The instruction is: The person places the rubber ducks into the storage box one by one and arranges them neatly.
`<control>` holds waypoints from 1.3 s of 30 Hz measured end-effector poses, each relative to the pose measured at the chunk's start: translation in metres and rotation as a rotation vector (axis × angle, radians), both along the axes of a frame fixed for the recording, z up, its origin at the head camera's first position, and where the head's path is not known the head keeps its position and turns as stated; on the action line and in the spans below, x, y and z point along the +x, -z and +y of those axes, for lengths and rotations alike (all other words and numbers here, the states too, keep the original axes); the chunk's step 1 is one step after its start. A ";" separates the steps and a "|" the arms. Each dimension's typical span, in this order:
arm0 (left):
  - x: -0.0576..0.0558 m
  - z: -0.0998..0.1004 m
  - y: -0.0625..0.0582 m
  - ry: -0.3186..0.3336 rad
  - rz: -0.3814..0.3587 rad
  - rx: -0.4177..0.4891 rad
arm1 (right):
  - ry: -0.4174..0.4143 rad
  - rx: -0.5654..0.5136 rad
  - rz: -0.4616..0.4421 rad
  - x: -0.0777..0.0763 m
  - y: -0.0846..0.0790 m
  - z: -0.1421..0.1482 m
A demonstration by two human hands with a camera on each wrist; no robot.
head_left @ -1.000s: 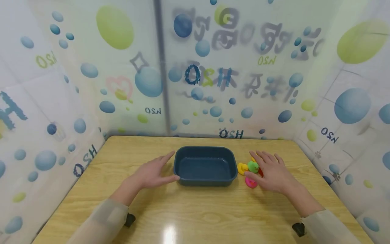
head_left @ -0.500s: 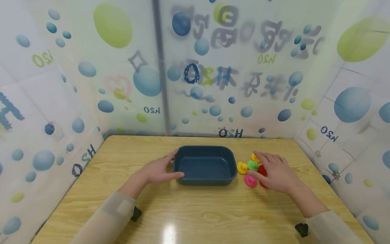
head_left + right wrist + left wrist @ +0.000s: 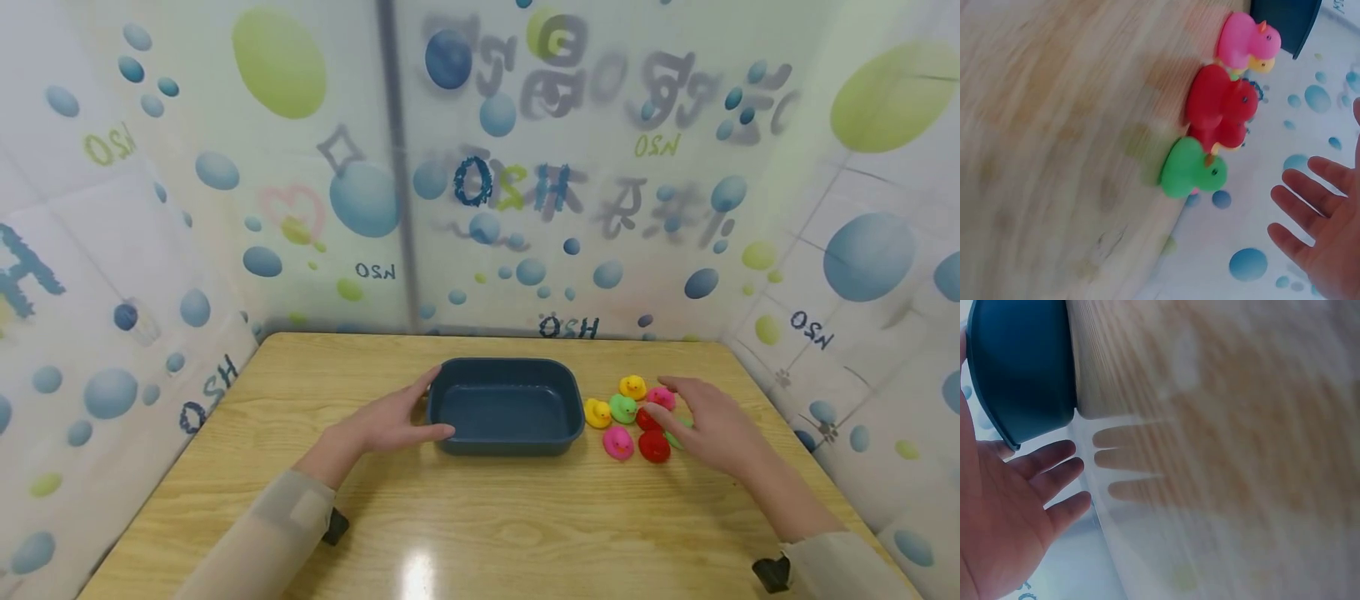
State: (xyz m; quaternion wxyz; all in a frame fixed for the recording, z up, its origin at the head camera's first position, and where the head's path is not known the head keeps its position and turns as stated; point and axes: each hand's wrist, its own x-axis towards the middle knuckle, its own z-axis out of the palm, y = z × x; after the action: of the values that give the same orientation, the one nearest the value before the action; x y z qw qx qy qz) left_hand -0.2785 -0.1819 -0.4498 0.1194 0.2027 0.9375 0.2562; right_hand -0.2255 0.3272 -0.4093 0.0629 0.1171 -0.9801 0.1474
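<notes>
A dark blue rectangular basin [image 3: 510,448] rests on the table. My left hand [image 3: 378,423] is at its left end, the thumb over the front left corner and the index finger at the back one. In the left wrist view the other fingers [image 3: 1054,464] extend straight below the rim. Right of the basin, several rubber ducks sit in a cluster: yellow [image 3: 597,414], green [image 3: 622,408], pink [image 3: 618,443] and red [image 3: 655,447]. Spread above the cluster's right side, my right hand [image 3: 716,423] holds nothing and partly hides a green duck [image 3: 1179,169].
The wooden table [image 3: 495,525] carries the basin and ducks. A patterned curtain [image 3: 480,283] stands close behind its back edge, and similar sheets [image 3: 892,350] hang along both sides.
My left hand has moved right, onto the basin's left end. The right hand has shifted right across the ducks, uncovering red, pink and yellow ones. Basin and ducks stay in place.
</notes>
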 end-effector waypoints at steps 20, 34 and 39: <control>0.000 0.000 -0.001 -0.007 -0.047 0.032 | -0.009 -0.195 -0.087 0.005 0.019 0.061; -0.002 -0.001 0.001 -0.012 -0.055 0.038 | -0.037 -0.259 -0.266 -0.003 0.033 0.067; -0.002 -0.001 0.002 -0.013 -0.056 0.043 | -0.045 -0.249 -0.274 -0.005 0.035 0.063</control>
State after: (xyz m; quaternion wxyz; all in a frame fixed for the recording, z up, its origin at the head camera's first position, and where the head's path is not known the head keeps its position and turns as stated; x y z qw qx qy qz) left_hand -0.2800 -0.1831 -0.4522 0.1395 0.1917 0.9295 0.2825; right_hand -0.2305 0.3904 -0.4439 -0.0604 0.1090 -0.9509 0.2834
